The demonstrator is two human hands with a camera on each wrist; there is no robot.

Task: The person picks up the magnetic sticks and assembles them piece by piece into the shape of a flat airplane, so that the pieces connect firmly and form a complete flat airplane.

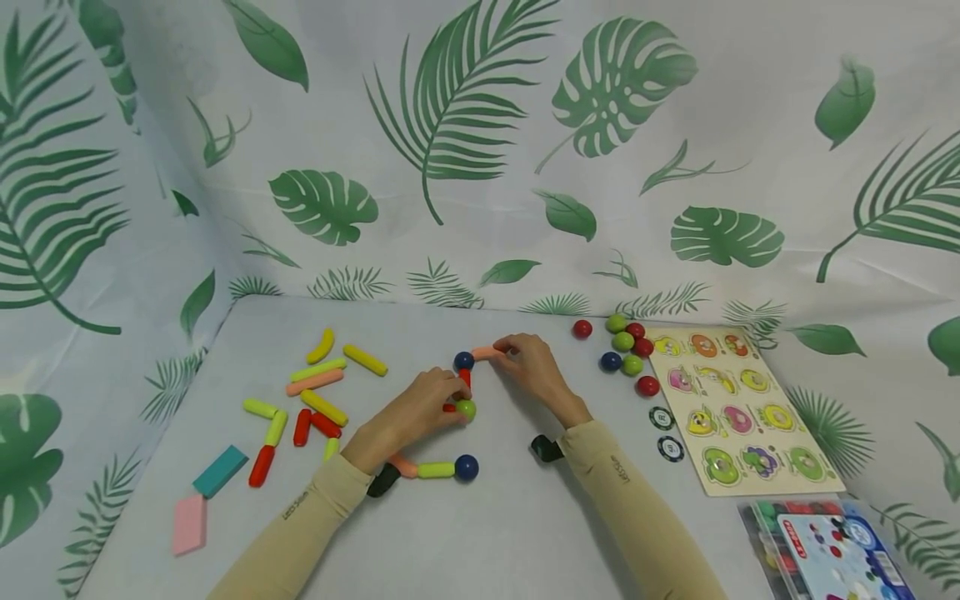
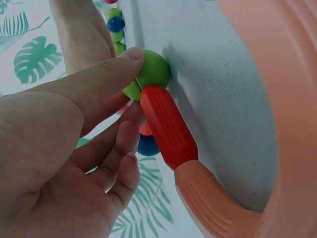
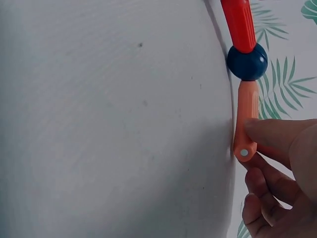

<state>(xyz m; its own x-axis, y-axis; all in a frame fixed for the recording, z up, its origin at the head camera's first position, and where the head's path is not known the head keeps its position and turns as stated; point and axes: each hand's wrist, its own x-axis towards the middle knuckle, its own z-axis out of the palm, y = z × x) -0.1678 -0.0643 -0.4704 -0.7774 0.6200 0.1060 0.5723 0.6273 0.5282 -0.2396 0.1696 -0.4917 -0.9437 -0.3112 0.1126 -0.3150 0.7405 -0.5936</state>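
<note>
My left hand [image 1: 422,410] pinches a green ball [image 2: 154,70] between thumb and fingers. A red rod [image 2: 168,128] joins that ball, and a curved salmon piece [image 2: 213,201] continues from it in the left wrist view. Another red rod [image 1: 466,377] links the green ball with a dark blue ball [image 1: 463,360] farther back. Out to the right of the blue ball points a straight salmon rod [image 3: 246,111], whose free end shows a pale round dot. My right hand [image 1: 534,368] grips this rod near that end. Beneath the left forearm, a yellow-green rod [image 1: 436,470] ends in another blue ball [image 1: 467,467].
Loose yellow, green, salmon and red rods [image 1: 324,407] lie at the left, near a teal block [image 1: 221,472] and a pink block [image 1: 190,525]. Several coloured balls [image 1: 623,342], two chips [image 1: 671,449], a fruit puzzle board [image 1: 750,483] and a plastic case [image 1: 825,550] occupy the right.
</note>
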